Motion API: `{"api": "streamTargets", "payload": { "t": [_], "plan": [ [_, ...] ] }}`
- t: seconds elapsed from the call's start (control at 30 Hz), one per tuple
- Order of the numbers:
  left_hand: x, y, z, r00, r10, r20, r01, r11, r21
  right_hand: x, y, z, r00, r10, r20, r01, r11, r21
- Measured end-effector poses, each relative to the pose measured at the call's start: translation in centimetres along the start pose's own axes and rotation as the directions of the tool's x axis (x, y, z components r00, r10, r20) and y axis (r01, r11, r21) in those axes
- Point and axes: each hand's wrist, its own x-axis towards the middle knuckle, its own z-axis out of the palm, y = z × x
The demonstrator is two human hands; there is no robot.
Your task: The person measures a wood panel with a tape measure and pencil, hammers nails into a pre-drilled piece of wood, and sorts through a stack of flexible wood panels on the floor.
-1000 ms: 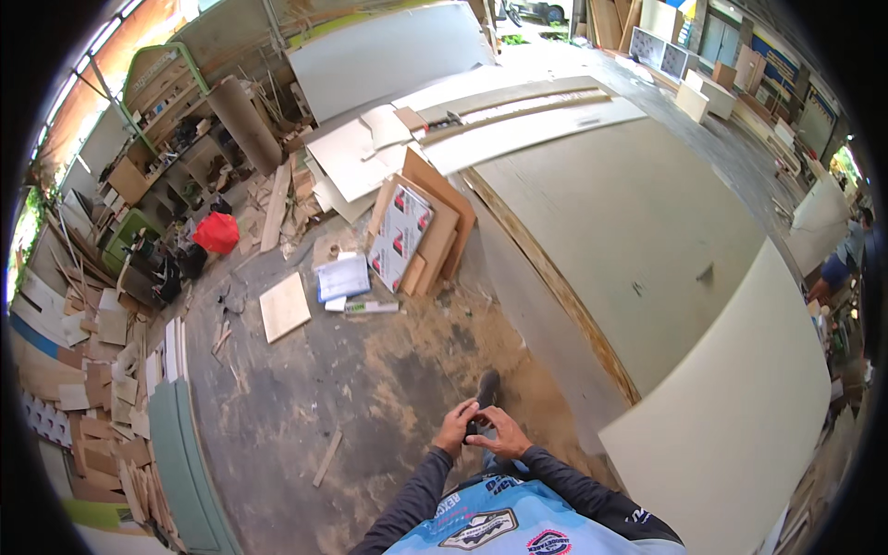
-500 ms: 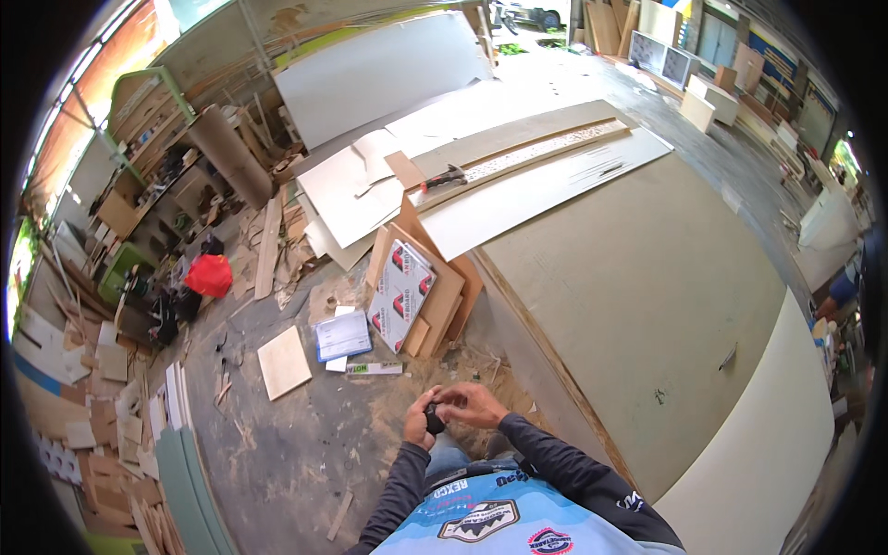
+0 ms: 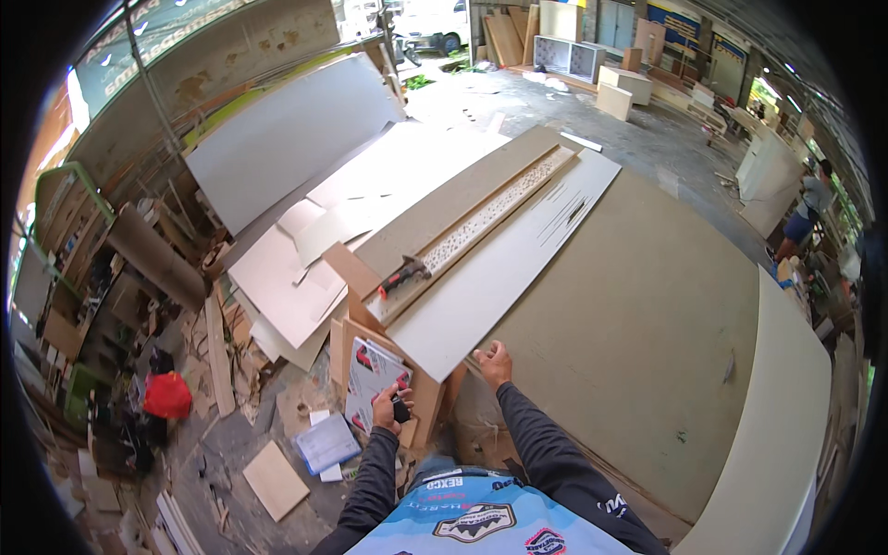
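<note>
My left hand [image 3: 387, 411] is closed round a small black object [image 3: 401, 408]; its kind is hard to make out. That hand is in front of a stack of leaning boards, close to a white panel with red-and-black print [image 3: 367, 370]. My right hand [image 3: 496, 364] reaches forward, fingers slightly bent and apart, nothing visible in them. It is by the near corner of a long white strip panel [image 3: 518, 301], at the edge of a large greenish-brown sheet [image 3: 638, 342]. Whether its fingertips touch the panel I cannot tell.
On the strip panel lie a speckled wooden channel [image 3: 499, 206] and a black-and-red hand tool [image 3: 403, 276]. Papers in a blue-edged sleeve [image 3: 327, 441] and a square board [image 3: 276, 481] lie on the floor at left. A person [image 3: 811, 208] stands far right.
My hands have parted: the left moved left and kept the black object, the right reached forward to the sheet's edge. The view has shifted, and a person at far right shows more fully.
</note>
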Motion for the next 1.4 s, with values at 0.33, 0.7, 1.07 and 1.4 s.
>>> {"api": "streamTargets", "payload": {
  "t": [0.33, 0.7, 1.07, 1.4],
  "plan": [
    [10.5, 7.2, 4.9, 0.999, -0.002, 0.052, -0.010, 0.970, 0.244, 4.7, -2.4, 5.8, 0.867, 0.322, -0.380, -0.297, 0.947, 0.123],
    [12.3, 4.0, 5.7, 0.990, 0.036, 0.139, -0.095, 0.886, 0.453, 7.4, -2.2, 5.3, 0.685, 0.597, -0.419, -0.357, 0.775, 0.521],
    [4.8, -2.5, 9.3, 0.868, -0.254, 0.426, -0.109, 0.741, 0.663, 1.5, -0.6, -6.0, 0.559, 0.282, -0.780, -0.331, 0.938, 0.103],
    [-2.8, -9.9, 15.8, 0.671, -0.565, 0.480, -0.046, 0.615, 0.787, -5.4, 8.5, -24.6, 0.640, 0.222, -0.736, -0.363, 0.931, -0.035]
  ]
}}
